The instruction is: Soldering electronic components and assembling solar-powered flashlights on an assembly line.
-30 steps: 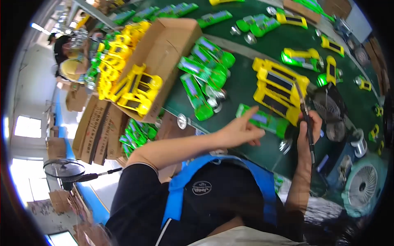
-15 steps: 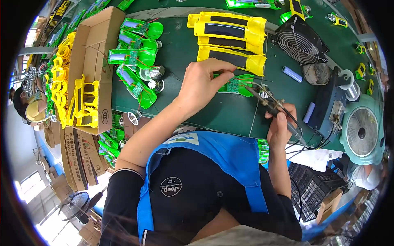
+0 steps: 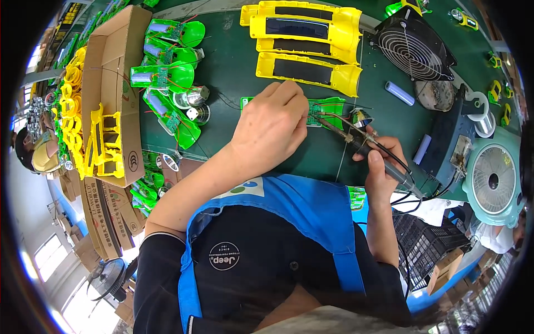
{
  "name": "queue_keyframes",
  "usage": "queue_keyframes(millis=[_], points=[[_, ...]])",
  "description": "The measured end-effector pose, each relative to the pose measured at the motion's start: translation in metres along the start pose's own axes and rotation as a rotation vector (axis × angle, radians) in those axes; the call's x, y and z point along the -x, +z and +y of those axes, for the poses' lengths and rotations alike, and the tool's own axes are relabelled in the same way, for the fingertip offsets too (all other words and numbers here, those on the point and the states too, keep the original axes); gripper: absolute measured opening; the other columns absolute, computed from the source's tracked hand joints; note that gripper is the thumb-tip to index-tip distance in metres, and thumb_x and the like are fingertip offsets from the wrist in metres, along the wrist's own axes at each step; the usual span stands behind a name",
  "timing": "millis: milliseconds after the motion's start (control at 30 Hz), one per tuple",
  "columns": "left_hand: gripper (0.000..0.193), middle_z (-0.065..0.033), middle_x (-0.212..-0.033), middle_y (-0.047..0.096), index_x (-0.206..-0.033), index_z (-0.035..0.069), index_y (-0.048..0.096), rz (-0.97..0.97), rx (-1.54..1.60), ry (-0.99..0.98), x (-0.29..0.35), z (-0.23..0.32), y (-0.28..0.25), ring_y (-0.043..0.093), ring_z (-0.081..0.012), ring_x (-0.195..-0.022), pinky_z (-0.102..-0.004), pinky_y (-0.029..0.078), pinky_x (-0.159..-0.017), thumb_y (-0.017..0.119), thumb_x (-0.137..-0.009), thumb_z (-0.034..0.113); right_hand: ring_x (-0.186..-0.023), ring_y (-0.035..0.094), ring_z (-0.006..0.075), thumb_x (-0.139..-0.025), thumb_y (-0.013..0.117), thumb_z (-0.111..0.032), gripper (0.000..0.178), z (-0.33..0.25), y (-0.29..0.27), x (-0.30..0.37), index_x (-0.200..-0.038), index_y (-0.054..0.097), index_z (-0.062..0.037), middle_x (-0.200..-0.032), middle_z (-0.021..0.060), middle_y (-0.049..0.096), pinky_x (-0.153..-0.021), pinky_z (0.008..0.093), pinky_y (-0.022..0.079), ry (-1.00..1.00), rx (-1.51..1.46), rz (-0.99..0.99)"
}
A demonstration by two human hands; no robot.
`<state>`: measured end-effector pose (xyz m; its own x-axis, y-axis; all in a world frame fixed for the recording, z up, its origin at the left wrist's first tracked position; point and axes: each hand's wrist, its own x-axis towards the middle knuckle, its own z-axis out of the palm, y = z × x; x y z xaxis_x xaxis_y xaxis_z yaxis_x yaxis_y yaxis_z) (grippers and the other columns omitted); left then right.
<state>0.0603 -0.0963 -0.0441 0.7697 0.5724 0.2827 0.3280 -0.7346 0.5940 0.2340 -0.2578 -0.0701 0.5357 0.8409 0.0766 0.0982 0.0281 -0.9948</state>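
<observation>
A green plastic lamp shell [image 3: 334, 118] with a small green circuit board [image 3: 316, 109] and red wires lies on the bench. My left hand [image 3: 271, 125] rests over its left part, fingers curled together; whatever they pinch is hidden beneath them. In my right hand [image 3: 384, 167] is a soldering iron [image 3: 364, 147] with a thin metal feed tube alongside, its tip at the board. Beside the tip sits a shiny reflector cup [image 3: 361, 117]. Just beyond my left hand lie several yellow shells [image 3: 349, 82] with dark panels.
Green shells with batteries [image 3: 177, 78] lie left, by a cardboard box [image 3: 114, 47] holding yellow frames. At right are a black fan [image 3: 411, 55], purple battery cells [image 3: 399, 93], a solder spool [image 3: 485, 123], a dark blue control unit [image 3: 442, 139] and a teal fan [image 3: 494, 178].
My left hand has rolled over, its fingers now curled under with the knuckles up, and it covers more of the shell. The iron's tip stays at the board. The whole view has shifted slightly.
</observation>
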Motion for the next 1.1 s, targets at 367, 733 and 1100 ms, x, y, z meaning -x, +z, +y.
queue_keyframes(millis=[367,733,1100], points=[[0.015,-0.0092,-0.080,0.050,-0.073,0.002,0.050,-0.089,-0.073,-0.039,-0.008,0.005,-0.005,0.056,-0.0293,-0.076,-0.0399,0.047,-0.063,0.063,-0.067,-0.002,-0.075,0.067,0.0132,-0.089,0.063,-0.016,0.020,0.000,-0.003,0.000,-0.096,0.053,-0.0003,-0.072,0.0078,0.067,-0.112,0.0510,0.029,0.036,0.004,-0.042],[0.013,-0.0108,-0.080,0.050,-0.074,0.001,0.050,-0.097,-0.119,-0.028,-0.010,0.007,-0.005,0.056,-0.0304,-0.077,-0.0409,0.047,-0.064,0.061,-0.069,-0.002,-0.074,0.064,0.0146,-0.090,0.062,-0.019,0.024,0.009,-0.008,0.000,-0.099,0.052,0.0008,-0.072,0.0113,0.067,-0.106,0.0499,0.037,-0.090,-0.037,-0.007],[0.011,-0.0114,-0.083,0.050,-0.075,0.001,0.051,-0.153,-0.154,-0.041,-0.013,0.008,-0.007,0.056,-0.0310,-0.077,-0.0415,0.048,-0.063,0.061,-0.070,0.000,-0.079,0.067,0.0193,-0.088,0.068,-0.027,0.037,-0.004,-0.006,-0.003,-0.104,0.052,0.0023,-0.086,0.0141,0.065,-0.079,0.0305,0.051,-0.035,-0.095,0.061]])
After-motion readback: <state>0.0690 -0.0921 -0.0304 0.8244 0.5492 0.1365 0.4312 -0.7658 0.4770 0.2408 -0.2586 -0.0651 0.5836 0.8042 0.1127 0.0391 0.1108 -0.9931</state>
